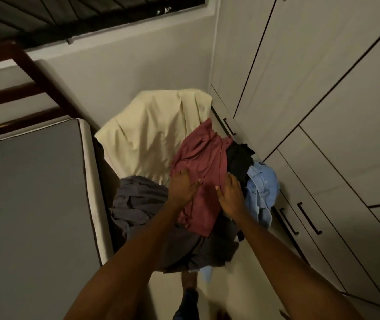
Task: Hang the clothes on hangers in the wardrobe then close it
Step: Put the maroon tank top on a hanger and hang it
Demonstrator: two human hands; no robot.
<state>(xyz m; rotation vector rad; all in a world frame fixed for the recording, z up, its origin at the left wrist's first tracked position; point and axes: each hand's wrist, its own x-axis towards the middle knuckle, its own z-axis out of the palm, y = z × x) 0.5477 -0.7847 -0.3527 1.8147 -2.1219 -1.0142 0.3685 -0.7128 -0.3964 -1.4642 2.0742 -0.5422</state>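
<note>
A heap of clothes lies on a chair between the bed and the wardrobe. On top is a maroon garment (204, 155), with a cream garment (152, 130) draped over the chair back. A grey one (136, 204) lies left, a black one (239, 160) and a light blue shirt (261, 188) right. My left hand (183, 185) rests flat on the maroon garment's left side. My right hand (231, 195) lies on its right side, fingers extended. The white wardrobe (311, 88) stands at the right with all doors closed. No hangers are visible.
A grey mattress (29, 192) with a pale edge fills the left, its dark wooden headboard (22, 88) behind it. A window with dark louvres (92, 12) sits above the wall. Black door handles (309, 218) run down the wardrobe's lower doors. My foot (189, 296) stands on pale floor.
</note>
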